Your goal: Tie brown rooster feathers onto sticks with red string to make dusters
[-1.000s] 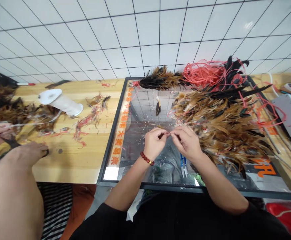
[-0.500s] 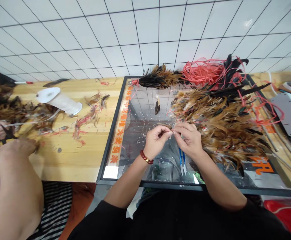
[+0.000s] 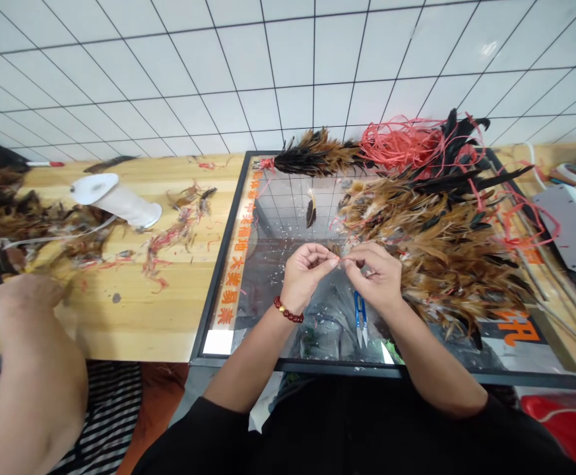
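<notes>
Over the dark glass panel [image 3: 268, 290], my left hand [image 3: 305, 274] and my right hand [image 3: 377, 272] work fingertip to fingertip. A small brown feather [image 3: 336, 249] sticks up from the pinch of my left hand. My right thumb and forefinger are closed at its lower end; a thin reddish bit shows between the hands, too small to name surely. Below my right hand lie blue-handled thread snips [image 3: 361, 320], points toward me. To the right of that hand spreads a big pile of brown feathers [image 3: 446, 244].
A tied feather bundle [image 3: 317, 153] and tangled red plastic strips [image 3: 406, 146] lie at the back. One loose dark feather [image 3: 311, 211] rests on the glass. On the left, a co-worker's hand [image 3: 20, 297] holds black scissors [image 3: 1, 264] near a white spool [image 3: 117, 198].
My hands have parted slightly, the left shifting a little left, and more of the feather shows between them. The co-worker's scissors hand has moved slightly left.
</notes>
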Action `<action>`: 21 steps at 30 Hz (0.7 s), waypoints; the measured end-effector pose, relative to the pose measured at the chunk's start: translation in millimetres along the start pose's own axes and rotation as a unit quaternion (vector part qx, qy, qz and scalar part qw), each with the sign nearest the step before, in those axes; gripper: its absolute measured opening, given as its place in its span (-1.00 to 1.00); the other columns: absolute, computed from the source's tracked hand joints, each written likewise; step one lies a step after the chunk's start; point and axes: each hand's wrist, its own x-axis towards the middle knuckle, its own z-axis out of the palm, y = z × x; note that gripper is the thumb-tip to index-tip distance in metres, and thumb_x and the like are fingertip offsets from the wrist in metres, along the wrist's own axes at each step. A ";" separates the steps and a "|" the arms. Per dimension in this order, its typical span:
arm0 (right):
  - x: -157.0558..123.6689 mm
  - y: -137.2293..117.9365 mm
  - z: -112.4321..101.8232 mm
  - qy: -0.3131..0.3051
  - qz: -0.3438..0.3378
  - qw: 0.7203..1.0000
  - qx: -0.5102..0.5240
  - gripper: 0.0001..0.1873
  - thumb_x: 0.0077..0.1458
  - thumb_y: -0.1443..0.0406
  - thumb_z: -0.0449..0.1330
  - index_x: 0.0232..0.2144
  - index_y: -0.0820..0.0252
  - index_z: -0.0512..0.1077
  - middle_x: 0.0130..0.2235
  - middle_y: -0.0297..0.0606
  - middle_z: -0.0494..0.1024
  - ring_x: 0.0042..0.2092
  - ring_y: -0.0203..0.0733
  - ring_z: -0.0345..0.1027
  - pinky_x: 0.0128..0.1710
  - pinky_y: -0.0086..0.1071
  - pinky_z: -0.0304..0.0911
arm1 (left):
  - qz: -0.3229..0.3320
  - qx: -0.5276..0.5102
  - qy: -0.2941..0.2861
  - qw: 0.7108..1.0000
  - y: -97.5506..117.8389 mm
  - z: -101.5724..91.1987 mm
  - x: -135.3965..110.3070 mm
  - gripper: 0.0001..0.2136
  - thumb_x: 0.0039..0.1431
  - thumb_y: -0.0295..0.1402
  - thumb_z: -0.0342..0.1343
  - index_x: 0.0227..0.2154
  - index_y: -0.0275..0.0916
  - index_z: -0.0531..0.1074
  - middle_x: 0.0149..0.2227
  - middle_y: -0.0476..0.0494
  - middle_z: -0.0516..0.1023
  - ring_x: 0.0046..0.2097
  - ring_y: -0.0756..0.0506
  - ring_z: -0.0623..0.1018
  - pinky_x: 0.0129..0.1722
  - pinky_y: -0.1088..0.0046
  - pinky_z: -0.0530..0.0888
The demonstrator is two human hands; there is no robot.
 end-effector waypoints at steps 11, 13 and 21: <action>2.2 3.1 18.7 -0.084 0.380 0.856 0.341 -0.46 -0.21 -0.10 0.43 -0.59 0.16 0.32 -0.60 -0.43 0.34 -0.54 -0.38 0.16 -0.52 -0.44 0.11 | 0.149 0.208 -0.045 0.966 -6.1 0.7 -5.7 -0.73 0.02 -0.47 0.27 -0.22 -0.22 0.35 -0.39 -0.05 0.59 -0.35 0.02 0.58 -0.26 0.48 0.51; 0.9 3.6 21.4 -0.064 0.388 0.855 0.339 -0.46 -0.23 -0.10 0.44 -0.60 0.16 0.32 -0.62 -0.42 0.35 -0.55 -0.37 0.18 -0.52 -0.43 0.14 | 0.173 0.235 -0.019 0.956 -10.9 1.0 -6.0 -0.73 0.04 -0.49 0.24 -0.20 -0.22 0.35 -0.37 -0.04 0.60 -0.35 0.02 0.59 -0.25 0.48 0.52; 0.9 3.1 24.3 -0.088 0.386 0.844 0.362 -0.61 -0.20 0.06 0.44 -0.50 0.23 0.45 -0.59 -0.40 0.40 -0.55 -0.39 0.23 -0.55 -0.47 0.17 | 0.231 0.315 0.052 0.919 -18.4 -3.3 -5.6 -0.77 0.12 -0.47 0.19 -0.15 -0.21 0.39 -0.28 -0.10 0.64 -0.24 -0.01 0.64 -0.22 0.48 0.56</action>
